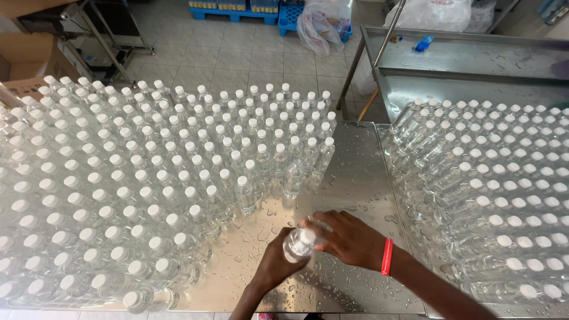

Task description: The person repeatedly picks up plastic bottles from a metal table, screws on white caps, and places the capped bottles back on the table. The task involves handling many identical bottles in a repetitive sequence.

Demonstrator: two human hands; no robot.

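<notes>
left hand [278, 261] wraps clear bottle [298, 245] upright over wet counter [355, 178] | right hand [347, 237] cups its white cap, steadying | 2 bottle masses [118, 178] flank, leaving working gap

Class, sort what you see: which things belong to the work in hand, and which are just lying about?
In hand: small clear plastic bottle with white cap, left hand, right hand, capped bottles left and right, wet steel table.

Lying about: blue pallets, plastic bags, cardboard box.

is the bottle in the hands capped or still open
Capped: the clear plastic bottle held between left hand and right hand shows a white cap. Whether it is screwed tight, cannot tell.
</notes>
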